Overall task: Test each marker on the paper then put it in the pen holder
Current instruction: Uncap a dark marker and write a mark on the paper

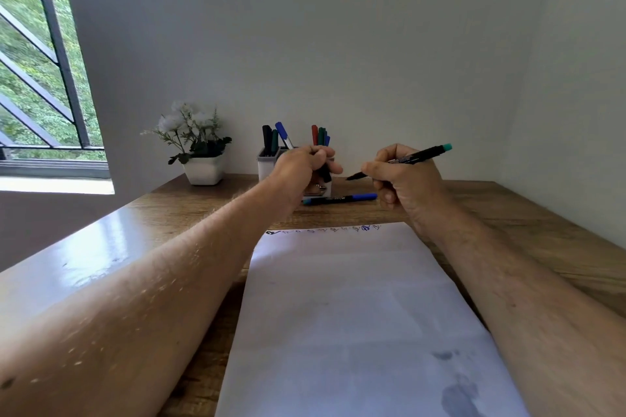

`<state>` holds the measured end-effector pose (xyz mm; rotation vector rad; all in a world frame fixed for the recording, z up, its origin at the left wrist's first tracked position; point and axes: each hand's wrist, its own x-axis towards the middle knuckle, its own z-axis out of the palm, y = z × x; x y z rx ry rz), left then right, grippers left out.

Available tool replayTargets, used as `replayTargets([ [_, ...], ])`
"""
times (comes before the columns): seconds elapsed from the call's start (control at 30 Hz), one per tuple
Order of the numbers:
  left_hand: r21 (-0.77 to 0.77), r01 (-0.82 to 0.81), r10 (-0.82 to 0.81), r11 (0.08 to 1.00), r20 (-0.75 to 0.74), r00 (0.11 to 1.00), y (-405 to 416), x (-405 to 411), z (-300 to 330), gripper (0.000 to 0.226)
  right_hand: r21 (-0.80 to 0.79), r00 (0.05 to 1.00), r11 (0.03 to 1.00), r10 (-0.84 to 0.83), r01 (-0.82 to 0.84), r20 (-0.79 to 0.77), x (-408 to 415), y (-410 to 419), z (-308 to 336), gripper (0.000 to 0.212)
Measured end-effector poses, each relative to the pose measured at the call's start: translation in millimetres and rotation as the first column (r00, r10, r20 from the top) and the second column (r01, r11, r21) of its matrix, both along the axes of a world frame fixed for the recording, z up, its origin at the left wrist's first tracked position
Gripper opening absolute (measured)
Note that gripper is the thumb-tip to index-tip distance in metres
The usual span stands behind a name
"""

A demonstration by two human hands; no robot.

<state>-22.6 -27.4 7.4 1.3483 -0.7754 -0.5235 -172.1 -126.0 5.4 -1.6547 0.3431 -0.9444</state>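
My right hand [403, 179] grips a black marker with a teal end [418, 156], uncapped, its tip pointing left above the desk. My left hand [305, 166] is curled round a small dark piece, apparently the cap [326, 174], in front of the pen holder [267, 166]. The white and grey holder stands at the back of the desk with several markers [320, 135] upright in it. Another marker with a blue cap [340, 199] lies on the desk just in front of the holder. The white paper [355, 315] lies before me with a row of small scribbles along its far edge.
A white pot of white flowers [203, 169] stands left of the holder. The wooden desk [542, 237] meets the wall behind and on the right. A barred window [40, 78] is at the far left. Grey smudges mark the paper's near right.
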Motion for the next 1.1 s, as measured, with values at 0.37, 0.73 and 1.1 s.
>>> replayTargets([
  [0.37, -0.155, -0.037, -0.004, 0.987, -0.257, 0.966, 0.6, 4.3, 0.5, 0.029, 0.032, 0.998, 0.998, 0.055, -0.055, 0.005, -1.8, 6.3, 0.2, 0.013],
  [0.73, -0.088, -0.021, 0.002, 0.996, -0.21, 0.978, 1.5, 3.9, 0.0, 0.03, 0.031, 0.998, 0.998, 0.055, -0.054, -0.01, 0.7, 4.7, -0.5, 0.01],
  [1.1, -0.168, -0.011, -0.042, 0.986, -0.307, 0.951, 3.9, 6.1, -0.8, 0.008, 0.03, 0.997, 1.0, 0.0, -0.003, 0.077, -2.1, 2.4, 1.5, 0.02],
])
